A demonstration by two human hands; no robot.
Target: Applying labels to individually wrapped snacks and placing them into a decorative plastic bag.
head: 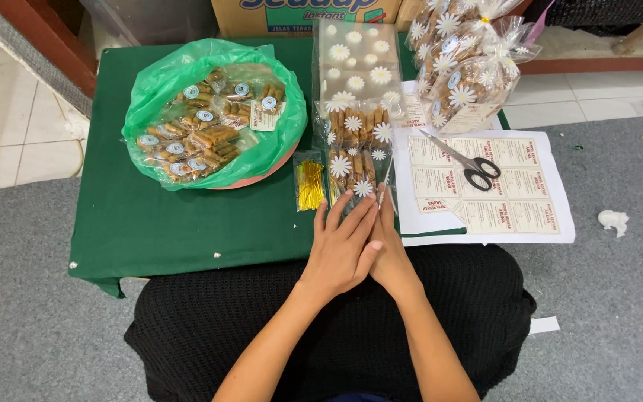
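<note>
Your left hand [340,249] overlaps right hand [390,253], both flat, pressing daisy bag [355,149]; finished bags [466,63] stacked, gold ties [309,182] unused.

scissors [469,163] on label sheet [530,216], right of snack bag [355,152].

The bag [356,145] under the hands was clear, glossy plastic printed with daisies. The tablecloth [158,223] was matt green cloth. A thin, shiny green plastic liner [150,82] covered the tray. The twist ties [309,184] gleamed like gold foil. The label sheet [530,186] was matt paper; the scissors [464,160] had metal blades and black plastic handles. The carpet [619,298] looked rough grey.
</note>
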